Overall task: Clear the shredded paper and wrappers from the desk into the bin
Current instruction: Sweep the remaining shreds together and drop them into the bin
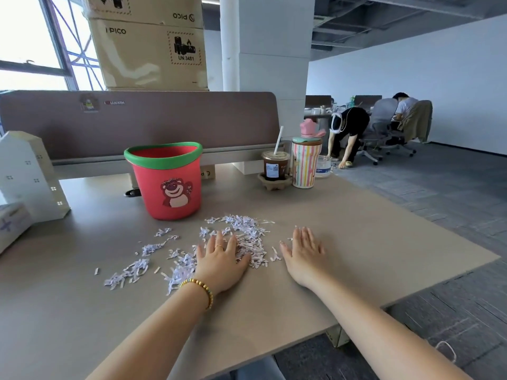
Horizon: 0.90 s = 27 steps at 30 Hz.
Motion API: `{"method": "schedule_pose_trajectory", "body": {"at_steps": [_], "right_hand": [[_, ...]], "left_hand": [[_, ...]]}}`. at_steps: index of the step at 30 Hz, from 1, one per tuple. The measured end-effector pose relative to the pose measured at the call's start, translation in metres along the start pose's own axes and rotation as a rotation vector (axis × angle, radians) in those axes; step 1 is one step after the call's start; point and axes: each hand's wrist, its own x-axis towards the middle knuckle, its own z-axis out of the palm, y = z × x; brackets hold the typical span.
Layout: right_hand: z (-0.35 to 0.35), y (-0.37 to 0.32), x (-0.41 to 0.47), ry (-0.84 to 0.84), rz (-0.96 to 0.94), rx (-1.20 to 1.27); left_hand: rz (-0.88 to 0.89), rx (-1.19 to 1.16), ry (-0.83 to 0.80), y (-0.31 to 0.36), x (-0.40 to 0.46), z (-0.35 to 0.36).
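Both hands lie flat, fingers spread, gripping nothing: I set my left hand point(220, 259) on the white shredded paper strips point(247, 237) and my right hand point(303, 252) beside them, to rake them toward the nearby red green-rimmed plastic bin point(167, 185).

Matt, smooth surface point(356, 242) carries thin paper shreds point(247, 239); beside them, a smooth plastic bin point(167, 185), slightly glossy.

The flat left hand point(220, 260) hides some of the white shredded paper strips point(247, 237) beneath its palm. The white tissue box point(11, 223) is cut by the left edge. The label on the iced coffee cup point(275, 165) is too small to read.
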Motion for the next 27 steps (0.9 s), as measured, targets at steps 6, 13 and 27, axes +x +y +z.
{"method": "schedule_pose_trajectory", "body": {"at_steps": [6, 13, 27], "right_hand": [[0.003, -0.007, 0.048, 0.008, 0.080, 0.052], [0.004, -0.033, 0.086, -0.094, -0.085, 0.109], [0.013, -0.074, 0.068, -0.281, -0.344, 0.278]], "left_hand": [[-0.030, 0.005, 0.016, -0.004, 0.024, 0.000], [-0.008, -0.017, -0.003, -0.012, 0.051, -0.002], [0.078, -0.232, 0.162, -0.030, 0.030, -0.032]]}}
